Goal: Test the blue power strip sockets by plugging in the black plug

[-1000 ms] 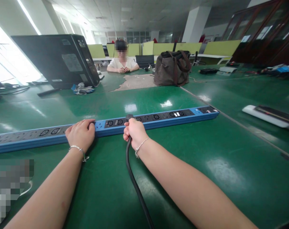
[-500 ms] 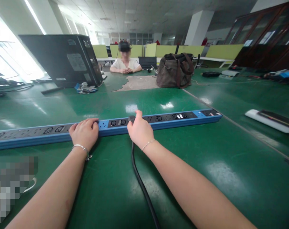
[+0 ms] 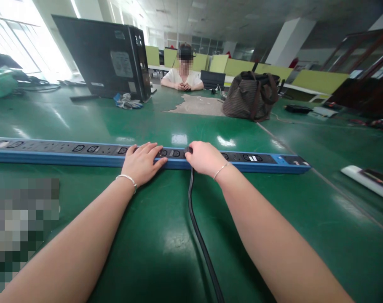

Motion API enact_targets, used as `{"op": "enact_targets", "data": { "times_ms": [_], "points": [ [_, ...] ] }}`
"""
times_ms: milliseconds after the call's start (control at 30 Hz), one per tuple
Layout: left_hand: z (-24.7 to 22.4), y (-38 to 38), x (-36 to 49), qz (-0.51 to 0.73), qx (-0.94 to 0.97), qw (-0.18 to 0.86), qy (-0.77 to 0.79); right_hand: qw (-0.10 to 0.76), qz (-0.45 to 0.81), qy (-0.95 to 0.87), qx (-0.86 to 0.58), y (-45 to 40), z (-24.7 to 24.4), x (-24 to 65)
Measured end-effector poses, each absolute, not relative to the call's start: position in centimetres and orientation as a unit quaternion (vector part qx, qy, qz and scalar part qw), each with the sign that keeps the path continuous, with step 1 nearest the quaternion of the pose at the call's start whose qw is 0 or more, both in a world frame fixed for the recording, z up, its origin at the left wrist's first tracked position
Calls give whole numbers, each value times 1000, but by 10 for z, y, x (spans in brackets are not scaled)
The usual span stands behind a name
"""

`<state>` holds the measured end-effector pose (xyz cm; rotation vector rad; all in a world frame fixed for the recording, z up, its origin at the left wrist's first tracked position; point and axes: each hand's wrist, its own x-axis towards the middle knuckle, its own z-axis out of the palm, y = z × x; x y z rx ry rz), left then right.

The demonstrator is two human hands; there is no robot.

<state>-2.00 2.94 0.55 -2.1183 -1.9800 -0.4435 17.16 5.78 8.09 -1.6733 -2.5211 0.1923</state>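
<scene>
A long blue power strip with a black face and several sockets lies across the green table. My left hand rests on the strip left of its middle, fingers spread over the face and thumb stretched to the right. My right hand is closed round a black plug at the strip, just right of two sockets; my fingers partly cover the plug. How deep it sits in a socket I cannot tell. From it a thick black cable runs down the table toward me.
Behind the strip stand a black computer case, gloves and a brown bag. Another person sits across the table, hands together. A white and dark object lies at the right. Something blurred out is at the lower left.
My left hand has slid a little right along the strip and its fingers have spread. My right index finger, raised before, now curls in at the plug. The whole view has shifted slightly.
</scene>
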Motion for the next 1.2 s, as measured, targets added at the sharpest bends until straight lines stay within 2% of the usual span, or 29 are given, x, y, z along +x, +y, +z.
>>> {"op": "enact_targets", "data": {
  "times_ms": [333,633,967,1200],
  "points": [
    [6,29,-20,-163,-716,101,-671,52,-5,-818,-572,43,76,159],
    [6,29,-19,-164,-708,87,-682,78,24,-795,-601,32,64,153],
    [2,29,-4,-153,-723,108,-665,164,22,-770,-617,34,43,159],
    [1,29,-6,-159,-718,110,-669,210,68,-764,-607,35,41,165]
  ]
}}
